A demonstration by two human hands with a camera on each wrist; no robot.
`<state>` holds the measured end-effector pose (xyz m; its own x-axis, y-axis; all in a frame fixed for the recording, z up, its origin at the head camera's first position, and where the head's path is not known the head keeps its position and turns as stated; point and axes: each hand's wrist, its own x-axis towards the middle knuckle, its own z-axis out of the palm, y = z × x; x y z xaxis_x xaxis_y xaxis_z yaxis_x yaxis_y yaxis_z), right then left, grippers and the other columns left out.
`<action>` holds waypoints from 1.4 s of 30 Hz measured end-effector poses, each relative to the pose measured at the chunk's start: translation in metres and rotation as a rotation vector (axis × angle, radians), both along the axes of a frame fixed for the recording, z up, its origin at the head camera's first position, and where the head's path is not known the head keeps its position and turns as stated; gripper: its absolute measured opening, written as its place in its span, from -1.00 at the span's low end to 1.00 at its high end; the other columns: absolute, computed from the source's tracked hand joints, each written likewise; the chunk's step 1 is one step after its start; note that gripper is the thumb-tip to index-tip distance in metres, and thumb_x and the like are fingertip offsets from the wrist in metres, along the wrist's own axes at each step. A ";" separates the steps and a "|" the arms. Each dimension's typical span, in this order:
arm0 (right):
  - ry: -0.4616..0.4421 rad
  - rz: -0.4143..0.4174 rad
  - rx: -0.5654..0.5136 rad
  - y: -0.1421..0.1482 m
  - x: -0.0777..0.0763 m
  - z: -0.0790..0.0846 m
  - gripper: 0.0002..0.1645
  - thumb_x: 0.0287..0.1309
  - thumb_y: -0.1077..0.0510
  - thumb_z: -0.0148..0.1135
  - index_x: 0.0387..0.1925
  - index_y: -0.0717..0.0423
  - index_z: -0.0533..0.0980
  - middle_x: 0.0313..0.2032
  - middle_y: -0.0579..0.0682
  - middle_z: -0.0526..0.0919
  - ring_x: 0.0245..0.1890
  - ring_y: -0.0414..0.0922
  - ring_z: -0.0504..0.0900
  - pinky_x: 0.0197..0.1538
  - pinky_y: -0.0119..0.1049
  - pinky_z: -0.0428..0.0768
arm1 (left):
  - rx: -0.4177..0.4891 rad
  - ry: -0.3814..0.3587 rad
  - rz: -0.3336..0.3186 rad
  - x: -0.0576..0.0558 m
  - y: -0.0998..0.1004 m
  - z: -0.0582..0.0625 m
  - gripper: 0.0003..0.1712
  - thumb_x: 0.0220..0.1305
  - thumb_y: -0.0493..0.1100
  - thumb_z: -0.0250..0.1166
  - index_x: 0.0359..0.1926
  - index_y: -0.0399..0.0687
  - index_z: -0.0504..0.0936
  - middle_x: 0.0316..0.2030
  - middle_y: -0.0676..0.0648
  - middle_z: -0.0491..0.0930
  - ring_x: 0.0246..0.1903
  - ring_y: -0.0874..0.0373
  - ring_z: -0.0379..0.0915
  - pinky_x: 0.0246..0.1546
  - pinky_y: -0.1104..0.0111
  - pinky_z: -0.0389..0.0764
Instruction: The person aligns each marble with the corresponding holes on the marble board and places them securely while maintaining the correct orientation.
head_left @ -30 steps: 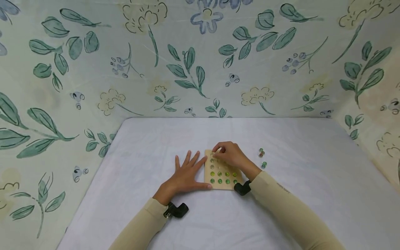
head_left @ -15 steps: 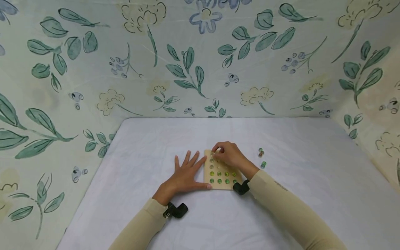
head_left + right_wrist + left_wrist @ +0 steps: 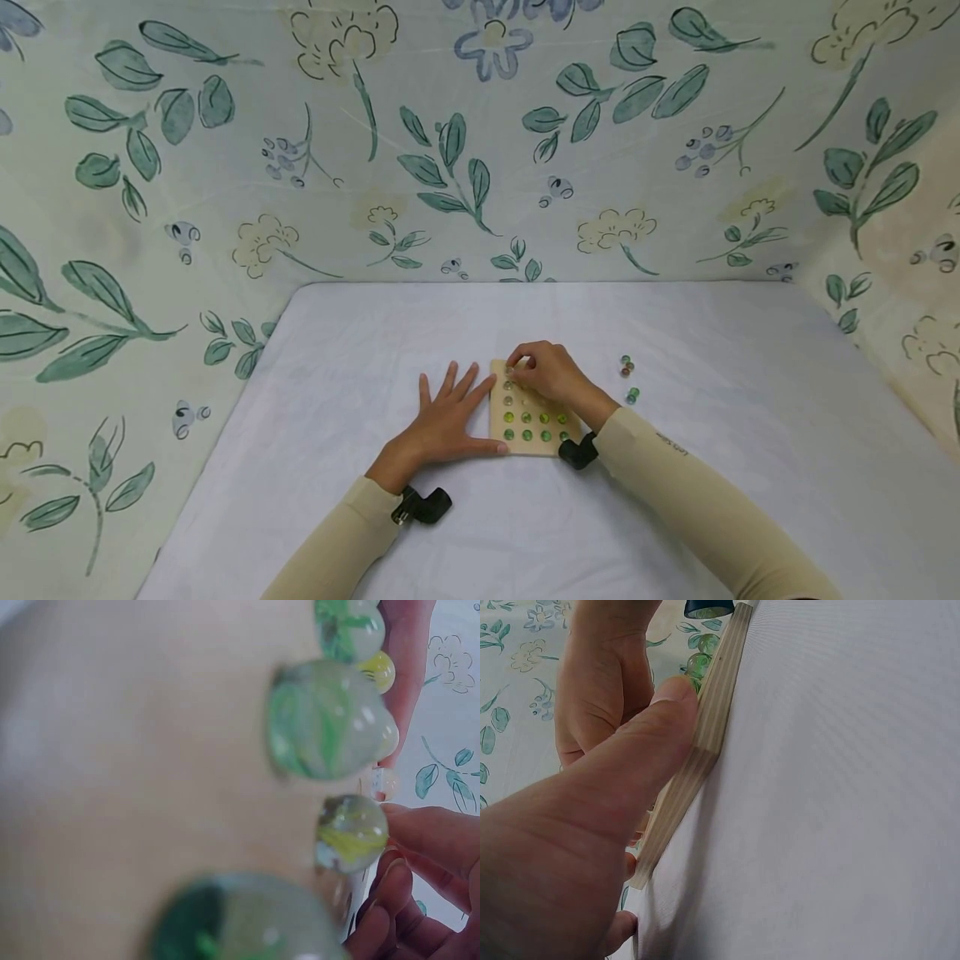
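Wooden board a little right of the frame's lower centre, both hands at it
At the board's left edge the left hand has its fingers straight and spread, the thumb on the lower left corner, while the right hand pinches a marble between thumb and fingertip at the upper left corner; green marbles line the bottom row, yellow-green marbles the row above, and loose marbles sit in two small clusters on the white surface, right of the frame's centre
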<state>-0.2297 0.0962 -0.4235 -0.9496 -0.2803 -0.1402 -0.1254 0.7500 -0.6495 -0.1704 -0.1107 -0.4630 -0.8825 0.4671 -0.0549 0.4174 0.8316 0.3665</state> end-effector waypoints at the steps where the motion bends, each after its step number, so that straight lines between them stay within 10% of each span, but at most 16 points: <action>1: 0.000 0.000 -0.001 0.000 0.000 0.000 -0.83 0.20 0.12 0.28 -0.16 -0.04 0.66 -0.46 -0.01 0.56 -0.53 -0.11 0.50 -0.54 -0.35 0.46 | 0.002 0.001 0.000 0.000 0.000 0.000 0.23 -0.09 0.63 0.18 0.52 0.27 -0.02 0.52 -0.07 -0.18 0.47 -0.17 -0.48 0.23 -0.34 -0.50; 42: 0.000 0.037 -0.030 0.015 0.009 0.021 -0.71 0.21 0.07 0.30 -0.03 -0.06 0.63 -0.31 0.00 0.58 -0.35 -0.07 0.50 -0.35 -0.29 0.49 | 0.008 -0.026 -0.009 -0.002 -0.002 0.001 0.28 -0.14 0.63 0.21 0.53 0.27 -0.05 0.52 -0.06 -0.21 0.47 -0.16 -0.51 0.23 -0.32 -0.54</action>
<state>-0.2209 0.1115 -0.4030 -0.9385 -0.3195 -0.1310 -0.1530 0.7250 -0.6715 -0.1723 -0.1122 -0.4623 -0.8766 0.4754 -0.0744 0.4148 0.8251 0.3837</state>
